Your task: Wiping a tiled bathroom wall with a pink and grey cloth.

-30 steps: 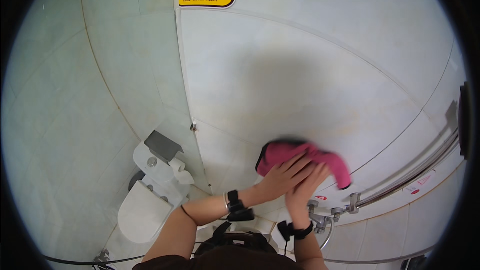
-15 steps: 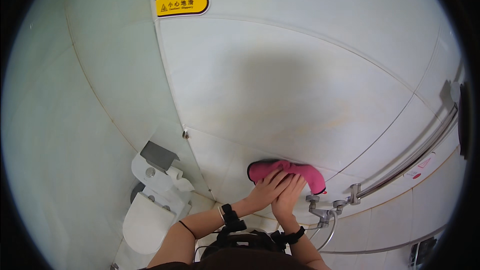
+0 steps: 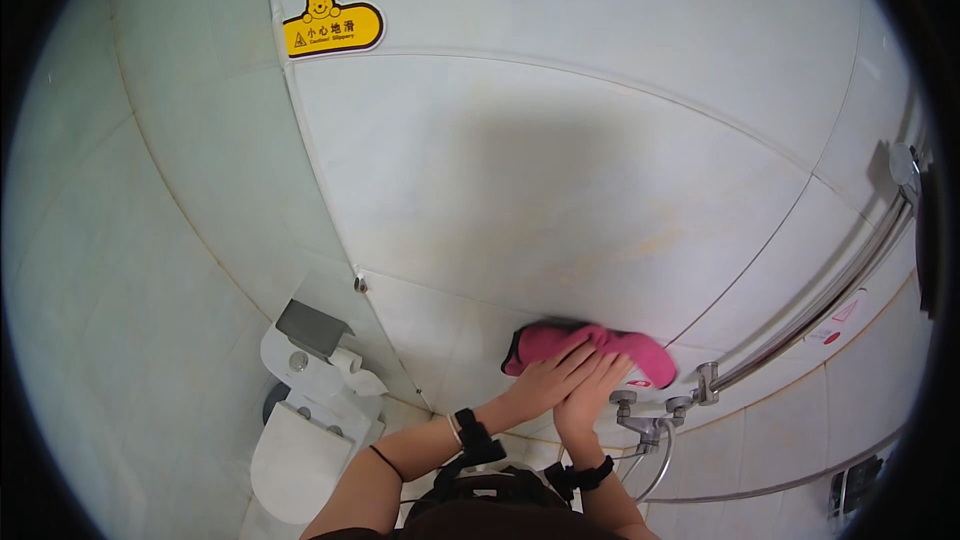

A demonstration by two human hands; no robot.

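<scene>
A pink cloth (image 3: 590, 348) lies flat against the pale tiled wall (image 3: 560, 190), low down near the shower fittings. My left hand (image 3: 545, 380) presses on its lower left part with fingers spread. Beside it, my right hand (image 3: 592, 395) presses the cloth's lower middle, fingers pointing up. Both hands touch each other and the cloth. Each wrist wears a black band.
A chrome shower valve (image 3: 650, 415) with a hose sits just right of my hands, and a chrome rail (image 3: 830, 290) rises to the right. A white toilet (image 3: 300, 420) with a paper roll stands lower left. A yellow sign (image 3: 333, 28) is stuck high on the wall.
The cloth and both hands have slid down the wall and a little left, closer to the shower valve. The view has tilted so the sign sits farther left.
</scene>
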